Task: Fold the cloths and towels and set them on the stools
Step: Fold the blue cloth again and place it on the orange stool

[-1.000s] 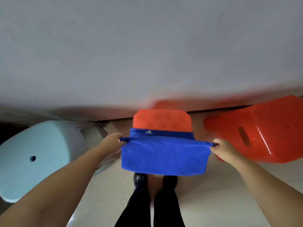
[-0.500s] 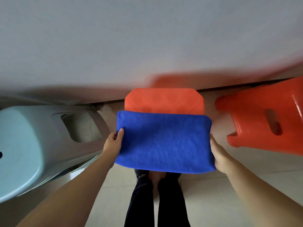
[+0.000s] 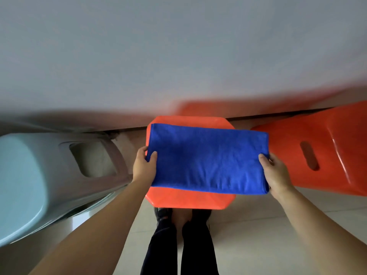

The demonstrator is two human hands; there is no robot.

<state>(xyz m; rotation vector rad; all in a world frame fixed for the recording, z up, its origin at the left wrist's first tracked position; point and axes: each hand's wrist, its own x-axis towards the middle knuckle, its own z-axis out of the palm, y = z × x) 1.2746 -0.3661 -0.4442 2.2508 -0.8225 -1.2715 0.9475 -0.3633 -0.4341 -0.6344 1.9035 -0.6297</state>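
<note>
Your left hand [image 3: 143,167] grip pinches left edge of folded blue towel [image 3: 206,158], thumb on top. Your right hand [image 3: 276,173] grip clamps towel's right edge, thumb on top. Towel lies flat across orange stool [image 3: 190,200] seat, overhanging stool's right side. Second orange stool [image 3: 325,151] just right of it, tipped. Pale blue stool [image 3: 25,175] left of it, lying on side. Your feet just below it on floor.
</note>
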